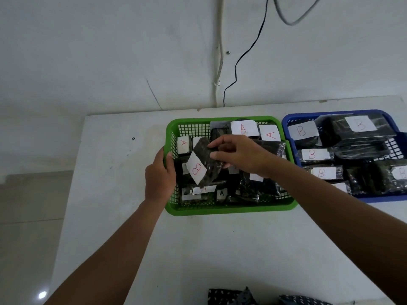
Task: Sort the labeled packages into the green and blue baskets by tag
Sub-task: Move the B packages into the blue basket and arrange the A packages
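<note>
Package B (203,165), dark with a white tag, hangs tilted over the green basket (231,209), pinched in my right hand (239,154). My left hand (159,176) grips that basket's left rim; the blue basket (286,119) stands just beside it on the bench (220,249).

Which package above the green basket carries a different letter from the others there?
The package tagged B, pinched by the right hand; other readable tags in the green basket show A.

A dark package tagged B (203,166) is being pinched by the right hand (240,155) above the green basket (229,209). The basket's left rim is being gripped by the left hand (159,177). The blue basket (288,122) is sitting just right of it.
</note>
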Available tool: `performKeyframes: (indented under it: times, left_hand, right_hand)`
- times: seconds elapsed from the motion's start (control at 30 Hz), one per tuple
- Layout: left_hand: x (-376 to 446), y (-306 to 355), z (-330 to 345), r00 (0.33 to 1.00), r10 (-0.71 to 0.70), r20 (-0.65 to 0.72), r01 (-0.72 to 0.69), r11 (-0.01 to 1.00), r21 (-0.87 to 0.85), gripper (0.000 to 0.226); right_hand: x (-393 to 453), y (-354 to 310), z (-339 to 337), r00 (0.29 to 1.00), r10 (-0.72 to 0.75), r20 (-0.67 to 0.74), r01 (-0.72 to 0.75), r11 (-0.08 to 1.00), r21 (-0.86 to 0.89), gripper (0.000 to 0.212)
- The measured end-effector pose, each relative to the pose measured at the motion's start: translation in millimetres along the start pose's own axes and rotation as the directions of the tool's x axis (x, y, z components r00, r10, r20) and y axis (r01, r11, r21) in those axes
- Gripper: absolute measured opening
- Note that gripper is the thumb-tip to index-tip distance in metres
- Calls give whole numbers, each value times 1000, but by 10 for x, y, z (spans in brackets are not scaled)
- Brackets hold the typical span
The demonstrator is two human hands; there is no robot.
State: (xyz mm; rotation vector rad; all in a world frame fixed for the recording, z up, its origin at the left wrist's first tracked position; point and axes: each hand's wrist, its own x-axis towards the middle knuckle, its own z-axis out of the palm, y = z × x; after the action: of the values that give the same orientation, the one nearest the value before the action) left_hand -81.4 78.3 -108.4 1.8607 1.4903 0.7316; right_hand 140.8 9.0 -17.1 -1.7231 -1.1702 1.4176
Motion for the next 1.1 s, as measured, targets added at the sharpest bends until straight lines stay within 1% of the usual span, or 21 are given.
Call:
performKeyframes:
  times: [0.07,0.13,0.17,0.23,0.3,0.37,0.43,0.47,0.5,0.53,0.57,0.6,0.67,0.73,0.77,0.83,0.87,0.9,0.93,1.0,1.1]
  left_hand:
    - [-16,79,-31,999,-48,-3,48,998,32,45]
    - [-44,197,-44,996,-84,-38,86,995,54,52]
    - [-66,291,-42,995,-74,-61,77,995,60,52]
    - [-117,561,24,996,9,-86,-4,999,51,49]
    - [-172,929,151,995,73,-66,-76,996,-38,46]
    - [-228,1310,332,997,72,7,-69,981,-181,39]
    - [-304,1695,544,988,35,148,13,949,-315,33]
    - [-343,1862,658,975,-11,223,100,916,-389,32]
    - [-385,2015,775,952,-60,299,205,852,-482,27]
    - [-434,2149,892,921,-100,375,312,767,-561,21]
    - [-483,2265,1004,896,-119,427,382,697,-607,22]
    - [-526,2366,1121,879,-124,461,421,655,-628,28]
    - [-599,2550,1335,852,-113,511,461,625,-630,37]
    - [-641,2688,1550,841,-98,532,463,640,-613,37]
    - [-652,2751,1645,839,-96,536,455,665,-592,36]
    - [-660,2841,1833,840,-94,535,419,740,-527,33]
    - [-659,2868,1915,841,-103,532,404,774,-488,33]
    - [-658,2891,1991,837,-117,534,392,810,-436,32]
    - [-656,2893,2059,830,-125,544,377,844,-382,30]
    - [-665,2879,2167,805,-120,581,331,903,-273,25]
    - [-689,2841,2286,782,-121,611,246,961,-125,27]
  right_hand:
    - [-63,33,15,992,-44,-117,45,999,10,32]
    - [-140,71,-18,973,-78,-216,87,996,29,34]
    - [-189,96,-57,964,-81,-253,101,993,68,34]
    - [-311,146,-189,947,-63,-314,138,965,221,37]
    - [-471,205,-366,937,-38,-347,178,907,381,47]
    - [-657,295,-565,928,-27,-371,211,858,468,62]
    - [-858,412,-767,919,-15,-394,226,840,494,71]
    - [-958,473,-863,915,-12,-402,233,830,506,73]
    - [-1057,536,-961,913,-10,-408,240,822,516,73]
    - [-1161,597,-1064,912,-13,-411,244,820,517,72]
    - [-1271,661,-1171,909,-19,-417,246,831,499,68]
    - [-1383,725,-1283,902,-27,-431,247,852,462,63]
    - [-1616,882,-1524,875,-41,-482,239,903,357,53]
    - [-1836,1082,-1798,810,-39,-585,191,961,200,47]
    - [-1928,1209,-1947,756,-39,-653,139,985,101,44]
    - [-2089,1464,-2234,626,-55,-778,18,998,-56,38]
    - [-2149,1602,-2360,568,-58,-821,-37,995,-96,36]
    - [-2194,1747,-2478,529,-60,-846,-89,988,-126,35]
    - [-2220,1903,-2582,517,-57,-854,-139,979,-150,36]
    - [-2227,2176,-2729,540,-38,-841,-212,961,-179,39]
    - [-2166,2435,-2848,575,39,-817,-237,964,-120,51]
